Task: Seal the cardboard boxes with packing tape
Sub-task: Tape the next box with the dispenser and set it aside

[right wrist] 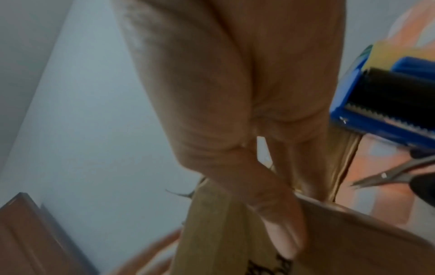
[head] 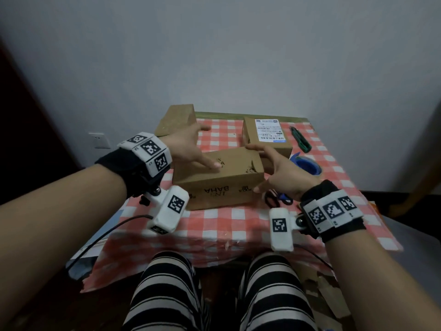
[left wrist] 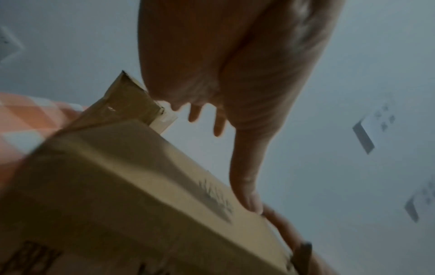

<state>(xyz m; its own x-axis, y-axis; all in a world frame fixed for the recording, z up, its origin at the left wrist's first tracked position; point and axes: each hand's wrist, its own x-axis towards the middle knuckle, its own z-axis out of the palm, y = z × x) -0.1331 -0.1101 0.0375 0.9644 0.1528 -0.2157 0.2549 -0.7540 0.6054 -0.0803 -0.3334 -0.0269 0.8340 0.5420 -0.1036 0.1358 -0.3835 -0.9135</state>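
A brown cardboard box [head: 217,180] with black print lies near the table's front, top flaps down and one corner torn. My left hand [head: 193,149] hovers over its left part with fingers spread; the thumb tip [left wrist: 249,202] touches the top of this box [left wrist: 117,176]. My right hand [head: 279,170] lies against the box's right end, thumb [right wrist: 282,232] on the front face and straight fingers along the far edge. The blue tape dispenser [head: 306,163] lies just right of that hand, its toothed blade [right wrist: 388,115] in the right wrist view. Neither hand holds it.
A plain box [head: 176,123] stands at the back left and a labelled box [head: 267,134] at the back right. A green utility knife [head: 300,139] and black-handled scissors [head: 278,199] lie on the red checked cloth [head: 214,225]. A grey wall is close behind the table.
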